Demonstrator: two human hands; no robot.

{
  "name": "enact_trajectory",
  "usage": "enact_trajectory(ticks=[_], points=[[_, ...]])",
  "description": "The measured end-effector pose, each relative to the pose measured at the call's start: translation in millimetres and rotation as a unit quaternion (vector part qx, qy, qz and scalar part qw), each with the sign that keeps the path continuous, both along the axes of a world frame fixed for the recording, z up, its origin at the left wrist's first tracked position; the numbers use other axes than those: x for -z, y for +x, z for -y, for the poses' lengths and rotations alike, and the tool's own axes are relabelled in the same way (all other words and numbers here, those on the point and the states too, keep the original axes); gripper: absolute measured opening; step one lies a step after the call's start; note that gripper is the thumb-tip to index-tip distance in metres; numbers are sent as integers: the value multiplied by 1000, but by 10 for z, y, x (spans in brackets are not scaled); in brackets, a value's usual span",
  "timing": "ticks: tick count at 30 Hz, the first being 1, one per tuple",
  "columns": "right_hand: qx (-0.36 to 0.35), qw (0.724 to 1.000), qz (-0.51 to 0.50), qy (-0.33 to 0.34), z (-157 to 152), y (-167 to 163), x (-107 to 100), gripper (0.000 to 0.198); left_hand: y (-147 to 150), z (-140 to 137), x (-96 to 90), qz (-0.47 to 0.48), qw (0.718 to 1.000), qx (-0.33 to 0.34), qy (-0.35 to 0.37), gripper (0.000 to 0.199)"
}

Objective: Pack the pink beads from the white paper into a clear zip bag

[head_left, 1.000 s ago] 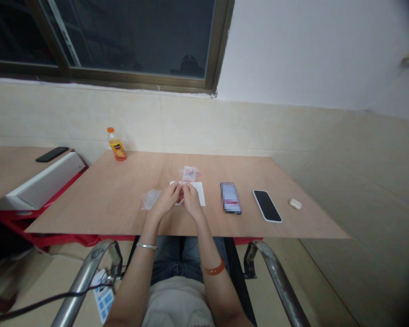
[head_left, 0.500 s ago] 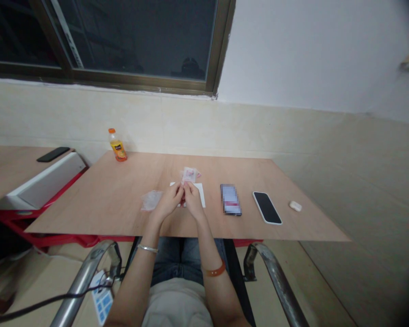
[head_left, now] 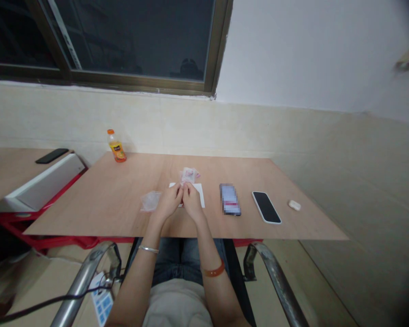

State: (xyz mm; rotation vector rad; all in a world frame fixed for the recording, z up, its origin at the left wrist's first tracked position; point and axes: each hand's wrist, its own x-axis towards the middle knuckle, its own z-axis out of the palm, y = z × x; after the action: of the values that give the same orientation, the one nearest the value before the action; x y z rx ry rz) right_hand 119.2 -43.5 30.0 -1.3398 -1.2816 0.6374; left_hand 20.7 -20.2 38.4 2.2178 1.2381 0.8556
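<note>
My left hand (head_left: 171, 199) and my right hand (head_left: 192, 200) meet at the fingertips above a white sheet (head_left: 202, 193) on the wooden table. Fingers of both hands are closed in a pinch. What they hold is too small and too covered to name; only a hint of red shows between them. Just beyond the fingertips lie small clear plastic bags (head_left: 188, 174) with pinkish contents. To the left of my left hand, a clear plastic bag (head_left: 150, 201) rests flat on the table.
Right of the hands lie a phone with a lit screen (head_left: 230, 200), a white-edged phone (head_left: 266, 207) and a small white case (head_left: 294, 205). An orange drink bottle (head_left: 117, 147) stands at the back left. Metal armrests (head_left: 276, 281) flank me below the table (head_left: 95, 200).
The view has shifted very slightly. Both hands stay together over the sheet, and the red bit seen below the fingers earlier is now mostly hidden.
</note>
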Motion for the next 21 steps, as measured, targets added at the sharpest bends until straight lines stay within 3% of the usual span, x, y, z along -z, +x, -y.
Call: enact_trajectory(ticks=[8,15,21], points=[[42,993,105,-23,-27,39,117,24,-33,-16,24,-22,996,-76,35,29],[34,999,36,-9,-79,139,237,25,-125,-83,90,19,998,-53,22,29],[39,999,14,21,-74,163,199,8,-114,-101,97,29,998,-35,42,31]])
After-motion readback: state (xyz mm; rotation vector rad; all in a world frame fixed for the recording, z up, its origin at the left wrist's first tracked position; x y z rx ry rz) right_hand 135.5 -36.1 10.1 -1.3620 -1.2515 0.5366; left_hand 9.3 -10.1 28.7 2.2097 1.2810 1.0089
